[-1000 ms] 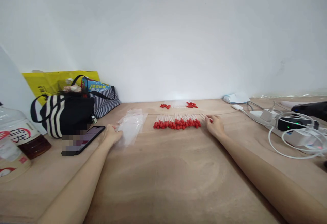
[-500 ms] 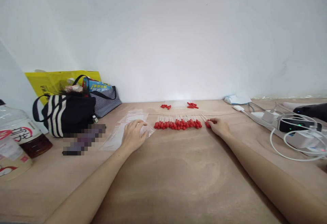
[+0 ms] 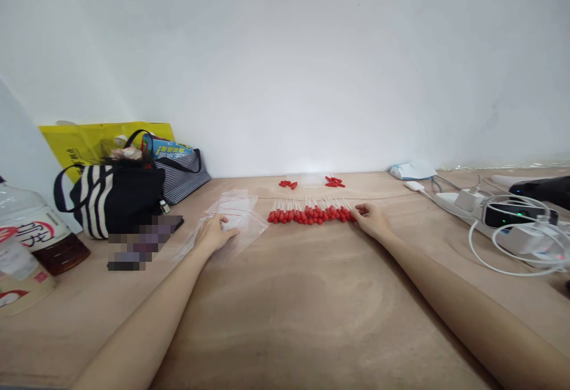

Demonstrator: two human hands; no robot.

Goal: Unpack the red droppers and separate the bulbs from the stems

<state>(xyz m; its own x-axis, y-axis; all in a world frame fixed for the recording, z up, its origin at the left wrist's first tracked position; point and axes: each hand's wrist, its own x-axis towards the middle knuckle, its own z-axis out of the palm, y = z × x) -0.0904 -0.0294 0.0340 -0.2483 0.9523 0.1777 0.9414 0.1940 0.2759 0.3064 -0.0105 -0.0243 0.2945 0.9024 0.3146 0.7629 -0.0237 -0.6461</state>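
A row of thin white sticks with red tips (image 3: 309, 212) lies across the middle of the wooden table (image 3: 294, 307). My right hand (image 3: 371, 219) rests at the right end of that row, its fingers curled against the last red tips. My left hand (image 3: 214, 232) lies on a stack of clear plastic zip bags (image 3: 231, 218) to the left of the row, fingers bent down onto the top bag. A smaller group of red-tipped sticks (image 3: 312, 183) sits further back near the wall.
A striped black-and-white bag (image 3: 116, 197) and a yellow bag (image 3: 89, 143) stand at the left, with a phone (image 3: 145, 241) in front and a drink bottle (image 3: 31, 241) at the far left. A power strip with chargers and white cables (image 3: 512, 224) fills the right side.
My left hand went right onto the plastic bags, then drew back left with them. My right hand pushed in against the right end of the stick row.
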